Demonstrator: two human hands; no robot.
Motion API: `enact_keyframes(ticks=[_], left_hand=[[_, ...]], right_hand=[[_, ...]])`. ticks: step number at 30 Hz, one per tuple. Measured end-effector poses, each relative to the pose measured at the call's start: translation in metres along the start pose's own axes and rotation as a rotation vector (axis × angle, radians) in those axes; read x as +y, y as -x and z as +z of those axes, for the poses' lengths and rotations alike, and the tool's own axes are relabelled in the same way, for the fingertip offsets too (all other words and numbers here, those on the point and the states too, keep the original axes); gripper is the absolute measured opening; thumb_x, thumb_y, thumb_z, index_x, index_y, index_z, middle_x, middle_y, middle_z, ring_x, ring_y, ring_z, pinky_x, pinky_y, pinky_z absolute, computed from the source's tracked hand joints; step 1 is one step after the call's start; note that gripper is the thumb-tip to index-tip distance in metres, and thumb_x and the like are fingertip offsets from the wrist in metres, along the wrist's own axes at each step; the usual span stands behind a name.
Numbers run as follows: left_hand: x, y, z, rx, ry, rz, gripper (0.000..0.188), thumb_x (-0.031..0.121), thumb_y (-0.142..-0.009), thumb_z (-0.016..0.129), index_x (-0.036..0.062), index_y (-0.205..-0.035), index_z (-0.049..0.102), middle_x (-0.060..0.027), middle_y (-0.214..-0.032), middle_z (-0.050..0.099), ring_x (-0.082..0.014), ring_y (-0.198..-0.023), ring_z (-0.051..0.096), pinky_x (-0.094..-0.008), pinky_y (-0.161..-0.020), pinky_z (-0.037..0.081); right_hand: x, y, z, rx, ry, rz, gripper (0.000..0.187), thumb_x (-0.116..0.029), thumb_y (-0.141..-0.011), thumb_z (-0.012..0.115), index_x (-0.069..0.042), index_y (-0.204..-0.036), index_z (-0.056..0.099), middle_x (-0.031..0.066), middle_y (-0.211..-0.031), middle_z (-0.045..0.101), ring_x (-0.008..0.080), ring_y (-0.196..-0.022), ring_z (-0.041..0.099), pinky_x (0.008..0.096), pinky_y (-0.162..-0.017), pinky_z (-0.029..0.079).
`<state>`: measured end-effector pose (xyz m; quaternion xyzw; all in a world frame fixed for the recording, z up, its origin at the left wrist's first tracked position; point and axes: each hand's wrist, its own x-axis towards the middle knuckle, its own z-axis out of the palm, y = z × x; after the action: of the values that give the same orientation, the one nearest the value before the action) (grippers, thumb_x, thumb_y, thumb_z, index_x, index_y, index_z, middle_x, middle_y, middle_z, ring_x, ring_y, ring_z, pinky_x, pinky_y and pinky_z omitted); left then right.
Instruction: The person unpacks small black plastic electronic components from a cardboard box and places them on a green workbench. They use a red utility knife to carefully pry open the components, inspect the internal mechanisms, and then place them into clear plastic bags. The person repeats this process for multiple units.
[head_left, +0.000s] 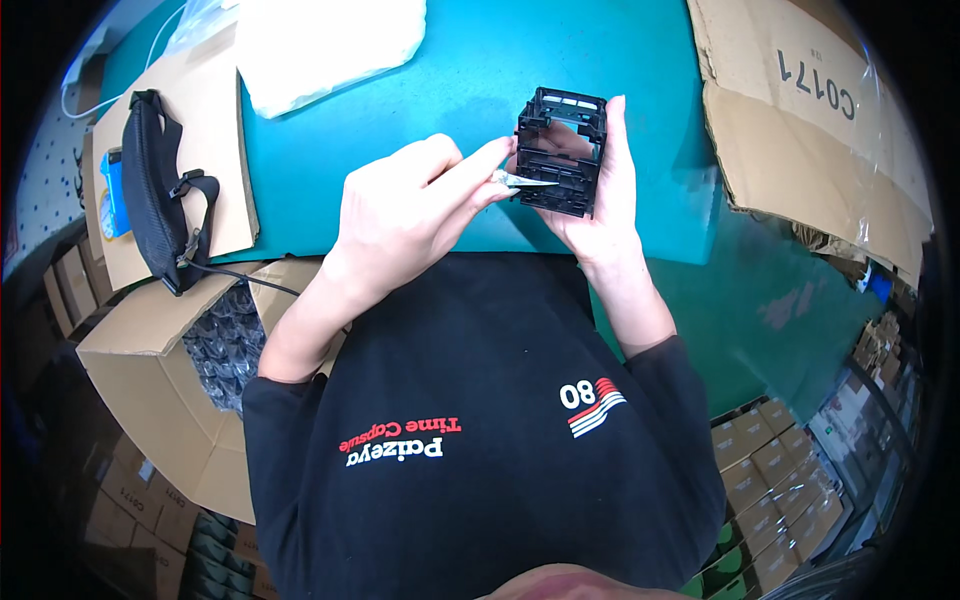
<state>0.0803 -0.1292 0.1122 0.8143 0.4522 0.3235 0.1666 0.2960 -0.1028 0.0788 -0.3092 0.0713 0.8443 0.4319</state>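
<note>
My left hand (415, 200) pinches a small pointed metal tool (525, 182) between thumb and fingers. The tool's slim tip reaches over the lower part of a black plastic frame (560, 170); whether it touches the frame I cannot tell. My right hand (605, 205) holds this frame from beneath and along its right side, tilted up toward me. The frame is box-shaped, with ribs, slots and a large opening in the middle through which skin shows. Some fingers of my right hand are hidden behind it.
A teal mat (470, 90) covers the table. A white bag (330, 45) lies at the back left, beside a black pouch (155, 190) on cardboard. An open carton (150, 370) with wrapped dark parts stands left of me. A large cardboard box (800, 110) occupies the right.
</note>
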Motion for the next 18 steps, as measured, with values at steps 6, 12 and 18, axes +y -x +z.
enact_keyframes(ticks=[6,12,18], left_hand=[[0.001,-0.002,-0.001,0.011,-0.012,0.0,0.035,0.017,-0.085,0.081,0.0087,-0.118,0.075,-0.0037,-0.073,0.056,-0.0169,-0.058,0.057,-0.0304,-0.052,0.045],[0.004,-0.001,-0.004,-0.009,-0.052,0.001,0.033,0.021,-0.085,0.081,0.0113,-0.116,0.075,-0.0026,-0.072,0.055,-0.0165,-0.057,0.056,-0.0299,-0.051,0.045],[0.009,-0.004,-0.008,0.011,-0.101,0.028,0.03,0.021,-0.084,0.082,0.0106,-0.111,0.075,-0.0025,-0.071,0.053,-0.0167,-0.057,0.056,-0.0302,-0.05,0.044]], right_hand=[[0.004,0.004,0.007,-0.008,0.05,-0.038,0.084,-0.076,-0.095,0.049,0.001,-0.12,0.066,0.0197,-0.113,0.069,0.0298,-0.099,0.069,0.0442,-0.087,0.059],[0.006,0.007,0.007,-0.034,0.094,-0.03,0.083,-0.076,-0.096,0.048,0.001,-0.123,0.064,0.0195,-0.113,0.069,0.0292,-0.098,0.069,0.0428,-0.085,0.06],[0.009,0.014,0.017,0.048,0.243,-0.054,0.082,-0.075,-0.096,0.048,0.0,-0.125,0.064,0.02,-0.115,0.07,0.0285,-0.099,0.071,0.0415,-0.083,0.062]])
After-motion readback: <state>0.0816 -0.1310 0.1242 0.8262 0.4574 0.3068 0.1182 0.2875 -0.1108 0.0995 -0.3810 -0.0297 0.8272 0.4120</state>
